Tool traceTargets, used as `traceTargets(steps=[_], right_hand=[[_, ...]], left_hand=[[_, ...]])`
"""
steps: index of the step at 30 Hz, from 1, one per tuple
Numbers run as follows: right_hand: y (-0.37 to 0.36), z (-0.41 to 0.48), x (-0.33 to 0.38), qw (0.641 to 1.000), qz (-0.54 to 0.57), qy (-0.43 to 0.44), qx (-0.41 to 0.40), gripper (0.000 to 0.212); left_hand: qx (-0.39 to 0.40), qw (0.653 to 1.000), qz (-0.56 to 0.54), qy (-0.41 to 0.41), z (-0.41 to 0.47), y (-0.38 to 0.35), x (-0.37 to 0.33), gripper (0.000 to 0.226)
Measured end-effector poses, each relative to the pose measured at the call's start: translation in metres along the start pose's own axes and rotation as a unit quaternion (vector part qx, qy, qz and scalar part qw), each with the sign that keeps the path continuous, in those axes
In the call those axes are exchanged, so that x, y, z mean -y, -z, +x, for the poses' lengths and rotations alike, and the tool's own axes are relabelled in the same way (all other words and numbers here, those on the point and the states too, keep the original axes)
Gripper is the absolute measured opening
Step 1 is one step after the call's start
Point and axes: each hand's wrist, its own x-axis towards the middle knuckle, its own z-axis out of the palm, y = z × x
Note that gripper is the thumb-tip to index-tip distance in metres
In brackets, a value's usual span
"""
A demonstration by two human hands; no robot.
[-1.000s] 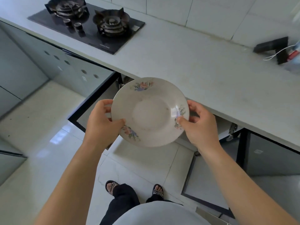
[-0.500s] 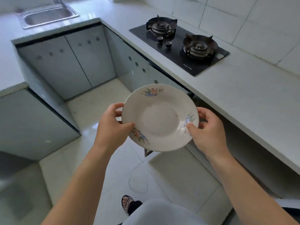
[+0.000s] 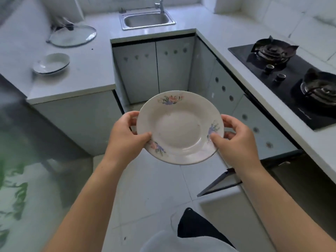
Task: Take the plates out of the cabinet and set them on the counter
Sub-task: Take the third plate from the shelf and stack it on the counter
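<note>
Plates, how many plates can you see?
2. One flowered plate is held between the left hand and right hand. One white plate sits on the counter at the left; more may be stacked under it.

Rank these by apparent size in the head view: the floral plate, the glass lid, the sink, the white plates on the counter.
1. floral plate, largest, though nearness to the camera enlarges it.
2. sink and glass lid: these look alike, so they are not ranked.
3. white plates, smallest.
</note>
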Motion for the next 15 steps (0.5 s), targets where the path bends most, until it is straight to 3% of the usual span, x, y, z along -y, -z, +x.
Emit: traceTargets(steps=[15], right_hand=[[-0.067,0.240,0.014,0.999,0.011,0.016,0.044,0.038]], left_hand=[[-0.048,0.998,0.036,-0.010,0.220,-0.021,-0.033,0.046]])
